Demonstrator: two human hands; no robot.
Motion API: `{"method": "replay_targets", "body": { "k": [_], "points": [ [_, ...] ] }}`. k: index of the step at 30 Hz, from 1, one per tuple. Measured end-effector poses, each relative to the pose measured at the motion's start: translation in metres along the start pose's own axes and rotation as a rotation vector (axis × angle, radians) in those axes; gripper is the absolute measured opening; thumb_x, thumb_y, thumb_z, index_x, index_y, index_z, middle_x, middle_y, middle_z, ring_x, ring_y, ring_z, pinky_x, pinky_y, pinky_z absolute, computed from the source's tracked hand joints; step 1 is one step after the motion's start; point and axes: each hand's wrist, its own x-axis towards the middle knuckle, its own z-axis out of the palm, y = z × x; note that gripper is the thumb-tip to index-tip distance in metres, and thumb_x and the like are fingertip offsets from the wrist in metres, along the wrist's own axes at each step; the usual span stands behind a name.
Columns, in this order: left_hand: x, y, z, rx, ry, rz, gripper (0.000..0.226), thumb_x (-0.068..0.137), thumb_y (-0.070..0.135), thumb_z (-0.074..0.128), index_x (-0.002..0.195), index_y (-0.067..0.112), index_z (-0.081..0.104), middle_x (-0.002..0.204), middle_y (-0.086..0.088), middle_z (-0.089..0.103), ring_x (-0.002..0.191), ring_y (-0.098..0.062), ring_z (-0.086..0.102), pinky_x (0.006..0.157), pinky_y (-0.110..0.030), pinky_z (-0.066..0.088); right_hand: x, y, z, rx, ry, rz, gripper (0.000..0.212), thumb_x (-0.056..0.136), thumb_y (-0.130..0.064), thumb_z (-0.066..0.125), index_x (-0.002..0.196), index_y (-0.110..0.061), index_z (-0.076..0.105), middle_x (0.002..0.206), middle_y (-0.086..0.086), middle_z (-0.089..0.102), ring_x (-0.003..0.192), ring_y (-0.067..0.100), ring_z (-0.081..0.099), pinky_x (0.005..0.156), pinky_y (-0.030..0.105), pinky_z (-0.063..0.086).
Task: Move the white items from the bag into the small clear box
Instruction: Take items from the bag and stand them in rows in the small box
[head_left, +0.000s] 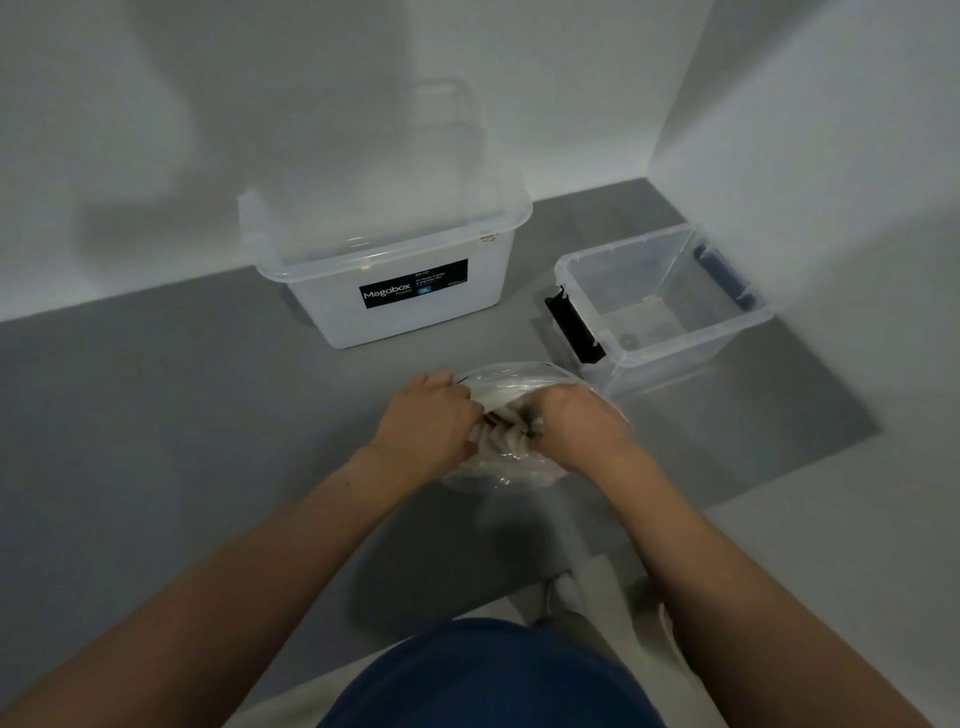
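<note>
Bag mouth (501, 400) is pinched by my left hand (426, 421) and right hand (584, 426), probably for opening. Small clear box (670, 358) waits at two o'clock.

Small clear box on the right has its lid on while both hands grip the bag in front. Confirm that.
Wrong on the lid. The head view shows the small clear box open, no lid on it; the bigger labelled box is the lidded one. The left hand and right hand do grip the bag.

bag (511, 379) contents blurred, large box (332, 306) label (413, 285) small print illegible
</note>
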Motion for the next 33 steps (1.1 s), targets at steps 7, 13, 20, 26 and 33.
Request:
{"method": "replay_targets", "body": {
  "k": [7,13,20,26,33],
  "points": [
    [-0.006,-0.010,0.011,-0.153,0.082,0.033,0.054,0.079,0.054,0.075,0.118,0.018,0.064,0.112,-0.001,0.058,0.109,-0.022,0.048,0.089,-0.033,0.048,-0.002,-0.026,-0.014,0.114,0.002,0.014,0.014,0.088,-0.028,0.067,0.080,-0.016,0.066,0.075,0.000,0.062,0.074,0.022,0.061,0.065,0.030,0.044],
    [-0.010,-0.012,0.006,-0.248,0.065,-0.009,0.064,0.079,0.049,0.077,0.130,0.017,0.057,0.118,-0.002,0.056,0.115,-0.021,0.046,0.088,-0.033,0.046,-0.001,-0.045,-0.012,0.053,0.033,0.043,0.019,0.095,-0.023,0.057,0.092,-0.015,0.075,0.084,0.007,0.071,0.072,0.023,0.062,0.061,0.030,0.043],
    [-0.006,-0.016,0.001,-0.368,0.056,-0.061,0.080,0.077,0.046,0.080,0.146,0.024,0.047,0.133,-0.002,0.056,0.123,-0.025,0.048,0.098,-0.039,0.045,-0.028,-0.049,-0.022,-0.032,0.247,0.006,0.016,0.094,-0.014,0.054,0.092,-0.016,0.070,0.083,0.006,0.070,0.075,0.028,0.067,0.064,0.035,0.052],
    [-0.012,-0.023,-0.010,-0.889,0.175,-0.146,0.073,0.070,0.034,0.092,0.134,0.024,0.059,0.109,0.007,0.066,0.086,-0.008,0.061,0.078,-0.023,0.047,-0.049,-0.044,-0.049,0.675,0.387,0.084,0.010,0.096,-0.018,0.067,0.099,-0.019,0.076,0.090,-0.006,0.075,0.077,0.013,0.071,0.071,0.022,0.057],
    [-0.018,-0.012,-0.040,-1.700,0.163,-0.131,0.039,0.087,0.011,0.079,0.125,0.013,0.069,0.117,-0.010,0.073,0.103,-0.027,0.073,0.090,-0.042,0.059,-0.055,-0.061,-0.055,1.635,0.439,0.142,0.012,0.093,-0.007,0.071,0.105,-0.007,0.070,0.096,0.014,0.078,0.091,0.026,0.076,0.078,0.032,0.059]
  ]
}}
